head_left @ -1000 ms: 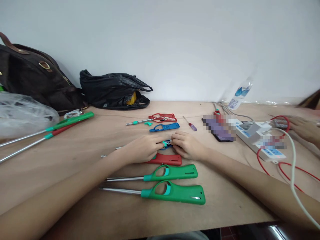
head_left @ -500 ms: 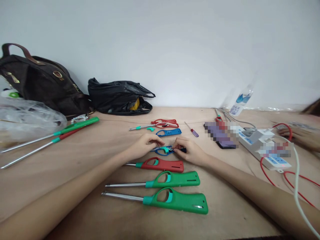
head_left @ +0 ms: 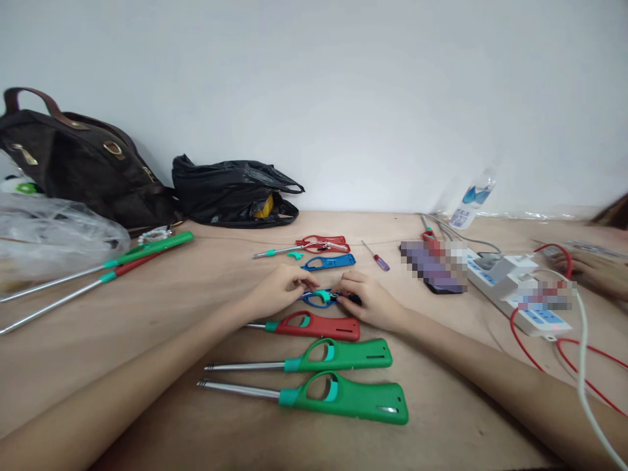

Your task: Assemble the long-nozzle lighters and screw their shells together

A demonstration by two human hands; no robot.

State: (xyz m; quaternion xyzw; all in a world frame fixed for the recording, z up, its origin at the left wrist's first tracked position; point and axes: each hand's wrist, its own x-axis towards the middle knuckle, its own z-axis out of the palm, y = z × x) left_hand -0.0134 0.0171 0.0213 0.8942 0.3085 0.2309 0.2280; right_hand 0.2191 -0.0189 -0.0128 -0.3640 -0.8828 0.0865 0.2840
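And here the left hand's [head_left: 288, 288] fingers part loosely, the right hand's [head_left: 369, 299] bunch narrowly, hold unclear, while between them the opened blue lighter [head_left: 324, 299] lies flat, presumably for easy reach inside.

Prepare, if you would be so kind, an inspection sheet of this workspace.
Surface: wood-toned table.
Work items: opened blue lighter at centre; blue half-shell, opened red lighter and screwdriver beyond; whole red lighter and two green lighters nearer.
Clutter: phone, bottle, black plastic bag, clear plastic bag, dark handbag.
Hands: left hand beside the blue lighter's front, contact unclear; right hand at its handle end, grip partly hidden.
Cables: white cable and red cable around a power strip, right side.
Surroundings: pale wall behind; another person's hand at right edge.
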